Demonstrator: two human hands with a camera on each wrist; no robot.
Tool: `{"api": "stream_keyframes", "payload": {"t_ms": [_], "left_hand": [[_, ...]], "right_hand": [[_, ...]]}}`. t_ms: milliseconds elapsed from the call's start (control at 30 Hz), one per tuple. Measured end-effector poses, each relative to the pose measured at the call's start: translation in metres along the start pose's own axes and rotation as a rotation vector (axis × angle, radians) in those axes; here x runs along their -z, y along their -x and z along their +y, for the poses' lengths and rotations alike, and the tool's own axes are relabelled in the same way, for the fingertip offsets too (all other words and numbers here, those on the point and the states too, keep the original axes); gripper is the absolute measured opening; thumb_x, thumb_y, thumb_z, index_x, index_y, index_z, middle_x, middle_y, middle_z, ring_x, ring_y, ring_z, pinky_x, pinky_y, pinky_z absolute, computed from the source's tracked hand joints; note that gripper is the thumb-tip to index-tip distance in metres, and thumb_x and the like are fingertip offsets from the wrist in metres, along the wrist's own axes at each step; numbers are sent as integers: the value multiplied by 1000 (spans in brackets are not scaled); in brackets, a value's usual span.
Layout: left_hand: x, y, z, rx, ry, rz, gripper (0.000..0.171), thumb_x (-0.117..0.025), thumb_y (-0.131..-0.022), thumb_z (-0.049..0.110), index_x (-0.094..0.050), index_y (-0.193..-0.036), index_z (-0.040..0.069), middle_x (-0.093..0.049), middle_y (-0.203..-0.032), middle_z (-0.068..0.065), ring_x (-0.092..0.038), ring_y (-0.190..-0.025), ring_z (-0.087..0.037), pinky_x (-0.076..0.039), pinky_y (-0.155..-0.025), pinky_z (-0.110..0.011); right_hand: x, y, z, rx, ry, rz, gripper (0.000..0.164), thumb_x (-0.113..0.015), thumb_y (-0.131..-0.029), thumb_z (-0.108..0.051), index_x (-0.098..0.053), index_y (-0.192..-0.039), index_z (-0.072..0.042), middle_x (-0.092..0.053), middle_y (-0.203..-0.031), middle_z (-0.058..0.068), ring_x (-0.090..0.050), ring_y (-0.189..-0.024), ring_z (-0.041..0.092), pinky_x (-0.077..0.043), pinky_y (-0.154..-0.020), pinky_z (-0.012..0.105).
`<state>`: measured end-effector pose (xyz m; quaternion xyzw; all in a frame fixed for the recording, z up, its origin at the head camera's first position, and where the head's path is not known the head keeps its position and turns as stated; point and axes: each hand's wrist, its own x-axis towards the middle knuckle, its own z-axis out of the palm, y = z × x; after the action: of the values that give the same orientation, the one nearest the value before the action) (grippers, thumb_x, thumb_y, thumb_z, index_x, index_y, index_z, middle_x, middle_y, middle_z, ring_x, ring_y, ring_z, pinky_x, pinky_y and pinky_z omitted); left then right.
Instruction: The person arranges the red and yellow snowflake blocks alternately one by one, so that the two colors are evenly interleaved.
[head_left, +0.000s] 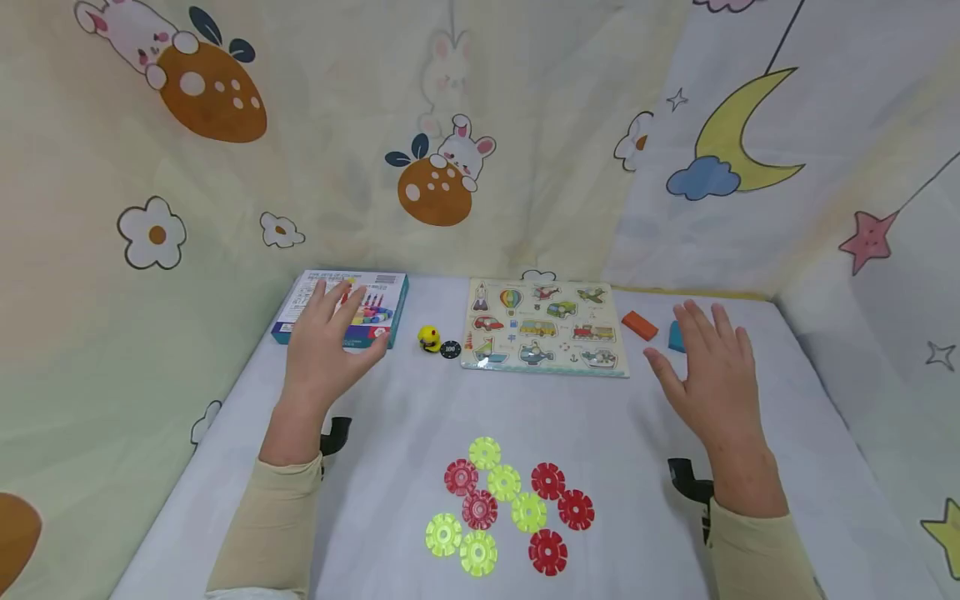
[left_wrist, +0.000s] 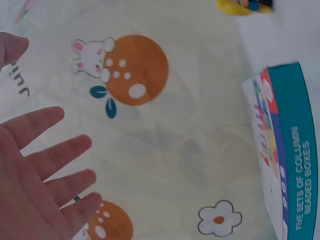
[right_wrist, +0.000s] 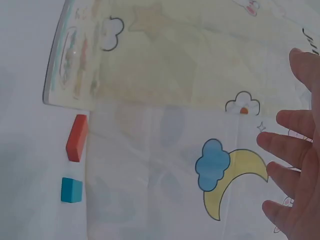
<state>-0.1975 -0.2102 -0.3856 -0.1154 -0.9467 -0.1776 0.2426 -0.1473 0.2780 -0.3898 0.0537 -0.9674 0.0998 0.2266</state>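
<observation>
Raised over the table with fingers spread, my left hand (head_left: 326, 358) holds nothing and overlaps the boxed beading set (head_left: 384, 304) in the head view. The left wrist view shows the teal side of that box (left_wrist: 298, 150), lettered "five sets of column beaded boxes". My right hand (head_left: 716, 383) is likewise raised and spread, nearest to a blue block (head_left: 677, 337) that it partly hides. Beside that block lies an orange-red block (head_left: 640, 326). Between the forearms, several notched plastic discs lie flat, some red (head_left: 576, 509), others yellow-green (head_left: 529, 512).
A wooden picture puzzle board (head_left: 536, 327) with vehicle pieces lies at the back middle. Left of it are a small yellow toy figure (head_left: 429, 338) and a black chip (head_left: 450, 349) marked 100. Printed cloth (head_left: 555, 217) hangs behind the white table (head_left: 405, 417).
</observation>
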Motion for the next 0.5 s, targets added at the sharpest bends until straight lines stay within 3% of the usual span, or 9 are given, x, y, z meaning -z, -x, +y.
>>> {"api": "stream_keyframes", "payload": {"t_ms": [200, 333, 500], "left_hand": [[-2, 2, 15, -89, 236, -49, 73, -74, -77, 42, -42, -142, 31, -38, -146, 4, -25, -138, -18, -40, -95, -53], [-11, 7, 25, -190, 407, -154, 70, -75, -79, 37, -44, -140, 33, -39, -145, 7, -32, -134, -15, -43, -94, -49], [-27, 13, 41, -285, 628, -342, 64, -75, -80, 32, -48, -138, 30, -44, -141, 7, -39, -129, -14, -43, -95, -45]], "right_hand": [[7, 7, -13, 121, -73, 40, 79, -70, -80, -39, -36, -145, -9, -35, -148, 12, -18, -140, 31, -12, -109, 56], [5, 12, -21, 203, -170, 19, 83, -77, -75, -35, -38, -145, -14, -40, -145, 8, -26, -138, 28, -28, -104, 54], [-2, 18, -33, 219, -368, -96, 89, -81, -72, -34, -33, -147, -28, -39, -146, -2, -35, -133, 19, -46, -90, 48]]}}
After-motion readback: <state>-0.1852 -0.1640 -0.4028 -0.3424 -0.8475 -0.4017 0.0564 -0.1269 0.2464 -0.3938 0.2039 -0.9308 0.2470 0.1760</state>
